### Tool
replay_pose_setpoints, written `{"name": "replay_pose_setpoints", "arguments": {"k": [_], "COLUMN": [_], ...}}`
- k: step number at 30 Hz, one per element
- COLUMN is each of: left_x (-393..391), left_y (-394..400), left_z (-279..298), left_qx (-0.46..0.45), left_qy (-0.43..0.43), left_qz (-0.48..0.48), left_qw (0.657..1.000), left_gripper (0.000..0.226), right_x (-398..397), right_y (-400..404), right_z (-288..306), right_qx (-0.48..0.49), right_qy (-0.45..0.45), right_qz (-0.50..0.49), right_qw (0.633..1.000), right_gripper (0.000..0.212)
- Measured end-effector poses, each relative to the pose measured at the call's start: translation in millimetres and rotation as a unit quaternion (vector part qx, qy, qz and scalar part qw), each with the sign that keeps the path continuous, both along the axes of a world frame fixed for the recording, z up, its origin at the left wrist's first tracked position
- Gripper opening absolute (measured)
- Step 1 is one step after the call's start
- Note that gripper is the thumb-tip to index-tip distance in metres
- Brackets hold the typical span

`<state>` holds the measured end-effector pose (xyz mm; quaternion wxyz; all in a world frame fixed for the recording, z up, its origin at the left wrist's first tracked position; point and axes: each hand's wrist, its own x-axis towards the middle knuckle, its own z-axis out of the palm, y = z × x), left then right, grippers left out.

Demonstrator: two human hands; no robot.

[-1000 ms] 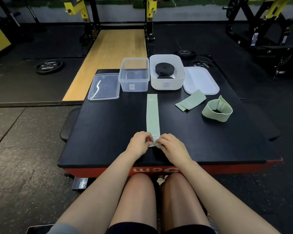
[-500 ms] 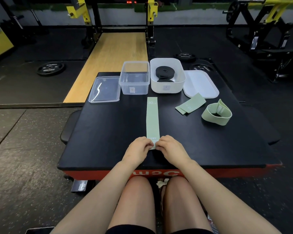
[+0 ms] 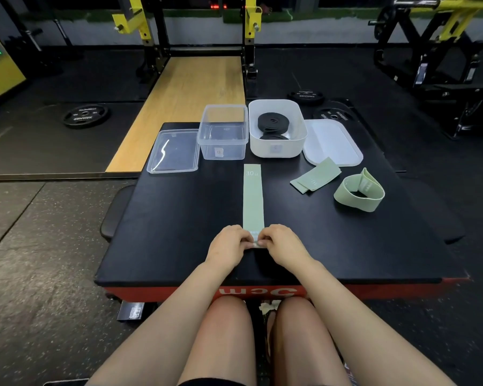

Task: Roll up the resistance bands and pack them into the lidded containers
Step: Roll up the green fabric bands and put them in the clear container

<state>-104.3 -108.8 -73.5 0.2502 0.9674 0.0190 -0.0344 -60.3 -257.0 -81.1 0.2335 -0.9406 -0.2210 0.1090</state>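
A flat green resistance band lay lengthwise on the black platform, its far end marked "30" just short of the containers. The left hand and right hand both pinched its near end with curled fingers, knuckles almost touching. Beyond stood a clear container, its lid to the left, and a white container holding rolled black bands, its white lid to the right.
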Motion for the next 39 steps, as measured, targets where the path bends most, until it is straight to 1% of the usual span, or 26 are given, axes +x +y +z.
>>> {"name": "replay_pose_setpoints", "arguments": {"k": [4, 6, 9, 12, 15, 17, 19, 21, 24, 27, 29, 30, 32, 35, 39], "left_x": [7, 9, 9, 9, 11, 14, 17, 17, 10, 1, -3, -4, -5, -3, 1], "left_y": [0, 0, 0, 0, 1, 3, 4, 3, 1, 2, 2, 2, 1, -2, -4], "left_z": [6, 8, 5, 1, 1, 5, 8, 10, 7, 1, -2, -4, -8, -11, -10], "left_qx": [-0.013, -0.006, 0.005, -0.012, -0.016, -0.011, 0.006, 0.003, -0.008, 0.014, 0.046, 0.062, 0.067, 0.054, 0.025], "left_qy": [0.036, 0.046, 0.048, 0.051, 0.039, 0.042, 0.057, 0.049, 0.002, -0.049, -0.066, -0.069, -0.071, -0.079, -0.056], "left_qz": [0.010, 0.007, 0.003, 0.018, 0.024, 0.023, 0.007, -0.001, -0.015, -0.041, -0.056, -0.057, -0.040, -0.011, 0.010], "left_qw": [0.999, 0.999, 0.999, 0.998, 0.999, 0.999, 0.998, 0.999, 1.000, 0.998, 0.995, 0.994, 0.994, 0.995, 0.998], "left_gripper": [0.006, 0.003, 0.014, 0.026, 0.015, 0.009, 0.006, 0.005, 0.011, 0.018, 0.023, 0.026, 0.026, 0.022, 0.021], "right_x": [-6, -10, -16, -17, -18, -19, -18, -14, -7, -3, -1, 0, 3, 5, 5], "right_y": [0, -1, -2, -7, -11, -11, -10, -10, -10, -11, -11, -10, -10, -8, -5], "right_z": [-2, -2, -3, -4, -6, -7, -7, -4, 0, 3, 6, 8, 9, 8, 5], "right_qx": [0.027, 0.030, 0.016, 0.011, -0.008, 0.000, 0.010, 0.010, 0.002, -0.003, -0.010, -0.016, -0.021, -0.011, -0.002], "right_qy": [-0.015, -0.034, -0.078, -0.097, -0.129, -0.146, -0.159, -0.165, -0.160, -0.153, -0.142, -0.134, -0.114, -0.081, -0.054], "right_qz": [-0.031, -0.042, -0.022, 0.000, 0.028, 0.027, 0.026, 0.039, 0.060, 0.062, 0.063, 0.064, 0.061, 0.044, 0.017], "right_qw": [0.999, 0.998, 0.997, 0.995, 0.991, 0.989, 0.987, 0.986, 0.985, 0.986, 0.988, 0.989, 0.991, 0.996, 0.998], "right_gripper": [0.012, 0.011, 0.013, 0.017, 0.021, 0.021, 0.019, 0.019, 0.019, 0.018, 0.020, 0.020, 0.021, 0.019, 0.019]}}
